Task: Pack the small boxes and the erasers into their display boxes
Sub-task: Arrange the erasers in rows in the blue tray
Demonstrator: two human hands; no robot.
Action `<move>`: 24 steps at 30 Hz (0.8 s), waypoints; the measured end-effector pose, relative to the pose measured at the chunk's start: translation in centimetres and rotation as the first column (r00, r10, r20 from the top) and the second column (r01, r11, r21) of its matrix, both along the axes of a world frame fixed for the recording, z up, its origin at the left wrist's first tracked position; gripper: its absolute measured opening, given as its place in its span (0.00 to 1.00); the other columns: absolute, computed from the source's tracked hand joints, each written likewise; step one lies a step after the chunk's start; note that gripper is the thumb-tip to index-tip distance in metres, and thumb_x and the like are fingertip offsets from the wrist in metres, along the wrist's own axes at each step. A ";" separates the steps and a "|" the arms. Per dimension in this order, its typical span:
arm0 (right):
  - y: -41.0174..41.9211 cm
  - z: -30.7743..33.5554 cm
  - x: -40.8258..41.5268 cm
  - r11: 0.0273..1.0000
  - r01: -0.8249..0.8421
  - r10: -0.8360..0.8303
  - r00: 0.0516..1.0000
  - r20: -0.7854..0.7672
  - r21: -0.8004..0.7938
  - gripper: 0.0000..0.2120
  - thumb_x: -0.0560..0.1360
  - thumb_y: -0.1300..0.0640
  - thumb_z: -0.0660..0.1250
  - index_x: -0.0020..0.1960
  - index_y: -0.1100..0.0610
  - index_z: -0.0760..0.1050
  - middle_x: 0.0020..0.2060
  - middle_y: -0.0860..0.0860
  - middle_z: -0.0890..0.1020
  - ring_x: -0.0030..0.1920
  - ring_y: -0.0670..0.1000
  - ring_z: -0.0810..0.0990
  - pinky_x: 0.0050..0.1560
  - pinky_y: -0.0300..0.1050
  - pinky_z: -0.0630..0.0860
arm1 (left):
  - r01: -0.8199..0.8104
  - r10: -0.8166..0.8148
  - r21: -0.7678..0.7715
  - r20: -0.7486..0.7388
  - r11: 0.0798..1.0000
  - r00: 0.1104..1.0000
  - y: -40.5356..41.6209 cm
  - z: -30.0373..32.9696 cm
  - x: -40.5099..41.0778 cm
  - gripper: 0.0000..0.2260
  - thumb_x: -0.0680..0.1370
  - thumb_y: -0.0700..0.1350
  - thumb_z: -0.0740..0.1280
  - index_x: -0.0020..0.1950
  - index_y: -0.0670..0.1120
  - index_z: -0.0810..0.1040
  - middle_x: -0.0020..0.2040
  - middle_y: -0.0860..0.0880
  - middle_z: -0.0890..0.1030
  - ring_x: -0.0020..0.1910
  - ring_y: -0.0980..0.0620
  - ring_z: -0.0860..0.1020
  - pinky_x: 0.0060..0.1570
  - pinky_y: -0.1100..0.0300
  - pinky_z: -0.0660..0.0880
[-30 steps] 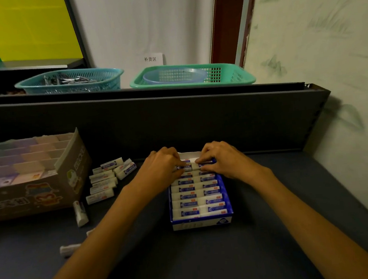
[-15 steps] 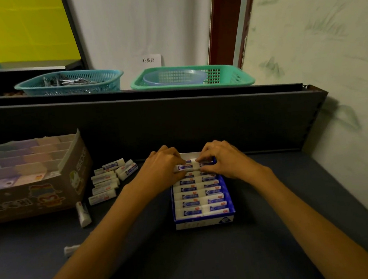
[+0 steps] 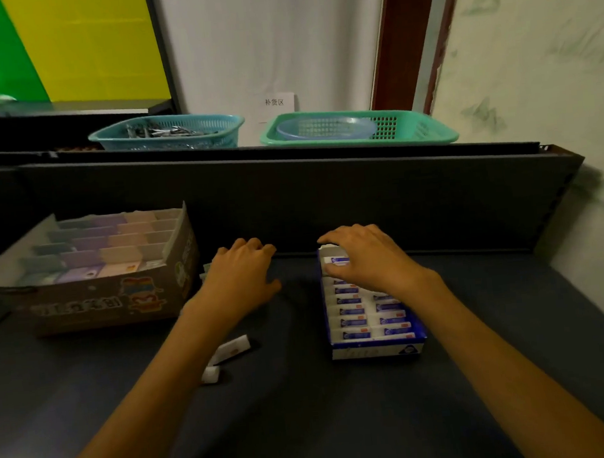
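Left hand [image 3: 240,270] had lifted off the blue display box [image 3: 376,346] and hung loose-fingered toward the spare erasers [image 3: 230,350] nearer the person, while the right hand [image 3: 365,256] rested on the box's far eraser row, suggesting another pick-up.

Materials and finishes, shelf bench.

Shelf surface [image 3: 309,411]: dark, matt, smooth, looks like painted metal. Blue display box [image 3: 376,348]: printed card, slight sheen. Erasers [image 3: 351,311] in it: white with paper sleeves. Brown display box [image 3: 99,308]: matt cardboard, printed. Teal basket [image 3: 168,134] and green basket [image 3: 412,128]: perforated moulded plastic. Wall [image 3: 534,62]: rough, scuffed matt paint.
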State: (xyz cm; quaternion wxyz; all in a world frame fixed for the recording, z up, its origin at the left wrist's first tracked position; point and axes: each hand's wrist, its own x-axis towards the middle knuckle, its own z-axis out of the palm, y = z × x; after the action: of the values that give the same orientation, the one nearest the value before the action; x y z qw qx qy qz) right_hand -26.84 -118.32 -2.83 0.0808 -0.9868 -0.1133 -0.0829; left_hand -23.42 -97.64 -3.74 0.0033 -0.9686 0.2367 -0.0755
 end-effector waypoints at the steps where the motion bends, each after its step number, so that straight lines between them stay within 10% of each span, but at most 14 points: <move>1: 0.6 0.1 0.0 1.000 -0.009 0.009 1.000 -0.002 0.000 0.26 0.77 0.46 0.64 0.72 0.49 0.63 0.69 0.49 0.69 0.68 0.51 0.66 0.67 0.46 0.61 | 0.002 -0.002 -0.020 -0.006 1.000 1.000 0.8 0.1 -0.3 0.28 0.76 0.57 0.64 0.73 0.51 0.62 0.68 0.48 0.68 0.66 0.47 0.66 0.63 0.50 0.66; 24: 10.2 -2.4 -3.3 0.970 -0.239 0.242 0.961 -0.135 0.040 0.25 0.76 0.45 0.65 0.71 0.47 0.65 0.69 0.49 0.69 0.69 0.53 0.66 0.68 0.53 0.65 | -0.173 0.163 -0.077 -0.126 0.982 0.979 11.3 -0.8 -7.4 0.26 0.74 0.56 0.67 0.71 0.55 0.65 0.68 0.50 0.69 0.66 0.49 0.68 0.59 0.52 0.69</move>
State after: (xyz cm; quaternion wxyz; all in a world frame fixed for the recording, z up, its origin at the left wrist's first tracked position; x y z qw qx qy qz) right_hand -30.12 -108.16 -5.25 0.1094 -0.9681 -0.2253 -0.0049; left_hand -30.80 -86.30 -4.54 -0.0468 -0.9872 0.1501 -0.0274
